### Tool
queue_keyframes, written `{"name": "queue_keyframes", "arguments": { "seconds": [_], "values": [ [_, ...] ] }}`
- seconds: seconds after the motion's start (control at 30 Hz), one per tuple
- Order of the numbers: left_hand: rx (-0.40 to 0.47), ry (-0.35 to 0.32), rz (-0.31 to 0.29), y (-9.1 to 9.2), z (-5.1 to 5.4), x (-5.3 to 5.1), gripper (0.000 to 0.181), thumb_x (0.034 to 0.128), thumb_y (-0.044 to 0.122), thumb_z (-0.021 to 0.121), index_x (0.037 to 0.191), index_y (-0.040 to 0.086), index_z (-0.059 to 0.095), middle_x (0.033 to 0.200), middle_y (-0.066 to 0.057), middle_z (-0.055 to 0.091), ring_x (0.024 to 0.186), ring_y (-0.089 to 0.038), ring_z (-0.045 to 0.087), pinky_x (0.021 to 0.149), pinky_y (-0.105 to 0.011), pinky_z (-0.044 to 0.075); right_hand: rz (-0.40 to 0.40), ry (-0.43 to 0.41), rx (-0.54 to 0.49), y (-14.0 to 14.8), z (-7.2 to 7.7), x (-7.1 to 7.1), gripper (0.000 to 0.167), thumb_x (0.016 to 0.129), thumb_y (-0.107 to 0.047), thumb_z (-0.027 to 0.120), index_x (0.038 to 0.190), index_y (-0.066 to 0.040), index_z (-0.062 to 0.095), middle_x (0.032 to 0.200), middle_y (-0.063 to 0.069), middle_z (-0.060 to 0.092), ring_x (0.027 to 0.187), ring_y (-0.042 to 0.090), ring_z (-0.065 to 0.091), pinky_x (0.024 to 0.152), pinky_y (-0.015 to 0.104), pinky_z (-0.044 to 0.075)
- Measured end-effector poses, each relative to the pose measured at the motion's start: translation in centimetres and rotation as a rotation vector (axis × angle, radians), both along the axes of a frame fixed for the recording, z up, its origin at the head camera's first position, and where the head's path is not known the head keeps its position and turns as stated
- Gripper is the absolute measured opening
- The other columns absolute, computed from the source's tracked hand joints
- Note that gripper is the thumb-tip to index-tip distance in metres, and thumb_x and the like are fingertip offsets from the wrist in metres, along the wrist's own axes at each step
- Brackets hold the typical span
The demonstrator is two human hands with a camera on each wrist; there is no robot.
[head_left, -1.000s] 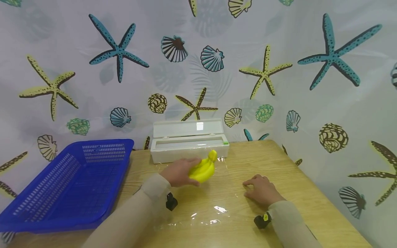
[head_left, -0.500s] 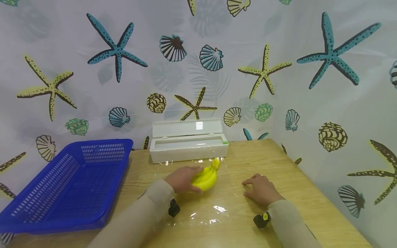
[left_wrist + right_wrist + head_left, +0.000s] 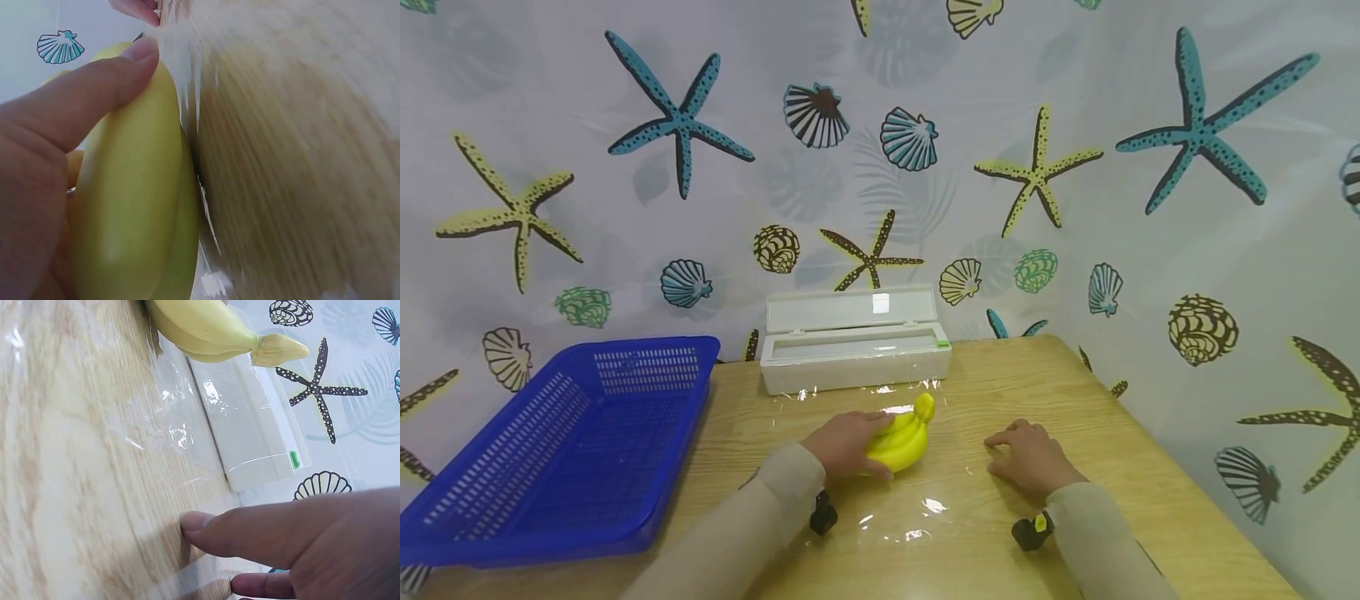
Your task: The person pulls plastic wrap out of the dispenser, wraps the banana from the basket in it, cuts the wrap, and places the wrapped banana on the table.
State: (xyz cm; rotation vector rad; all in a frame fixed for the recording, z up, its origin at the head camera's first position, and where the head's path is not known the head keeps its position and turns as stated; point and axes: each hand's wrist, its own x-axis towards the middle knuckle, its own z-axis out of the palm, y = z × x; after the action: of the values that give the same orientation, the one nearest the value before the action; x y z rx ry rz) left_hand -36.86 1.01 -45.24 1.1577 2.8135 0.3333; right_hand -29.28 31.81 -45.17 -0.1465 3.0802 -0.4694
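Reaching in over the near edge of the bench (image 3: 970, 554) in pale sleeves (image 3: 722, 533), wearing a small black device (image 3: 823, 513) at each wrist. Holding both hands well apart: gripping yellow bananas (image 3: 901, 446) in the left hand (image 3: 847, 446) near the middle of the bench, stem pointing roughly towards the far right corner; hard to tell whether touching the surface or just above. Resting the right hand (image 3: 1033, 458) nearer the right edge, fingers loosely bent. Seeing clear film (image 3: 175, 406) glinting over the wood around both. Having a large blue basket (image 3: 647, 371) along the left edge, hiding much of that edge. Barring the straight way from bananas to far edge with a long white box (image 3: 857, 372), lid (image 3: 827, 310) raised. Backing everything with a pale backdrop (image 3: 737, 208) of printed starfish and shells, wrapping past the right edge.
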Motion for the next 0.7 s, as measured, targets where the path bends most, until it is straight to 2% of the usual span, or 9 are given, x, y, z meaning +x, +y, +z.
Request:
{"name": "queue_keyframes", "arguments": {
  "seconds": [0.4,0.7],
  "values": [
    [-0.03,0.036,0.002,0.0,0.4,0.6,0.09,0.081,0.058,0.076,0.154,0.018,0.04,0.157,-0.004,0.046,0.139,-0.032,0.049,0.117,-0.047,0.039,-0.002,0.007,0.007,-0.1,0.1,0.0,0.038,0.086,-0.027,0.077,0.122,-0.014,0.072,0.126,0.019,0.06,0.11,0.039,0.056,0.09,0.06,0.049],
    [-0.025,0.013,0.027,0.0,1.2,1.2,0.091,0.0799,0.057,0.078,0.154,0.02,0.04,0.158,-0.005,0.044,0.142,-0.032,0.047,0.119,-0.047,0.037,-0.003,0.007,0.009,-0.2,0.1,0.0,0.039,0.086,-0.028,0.077,0.122,-0.014,0.072,0.125,0.018,0.061,0.109,0.038,0.056,0.088,0.059,0.05]
  ]
}}
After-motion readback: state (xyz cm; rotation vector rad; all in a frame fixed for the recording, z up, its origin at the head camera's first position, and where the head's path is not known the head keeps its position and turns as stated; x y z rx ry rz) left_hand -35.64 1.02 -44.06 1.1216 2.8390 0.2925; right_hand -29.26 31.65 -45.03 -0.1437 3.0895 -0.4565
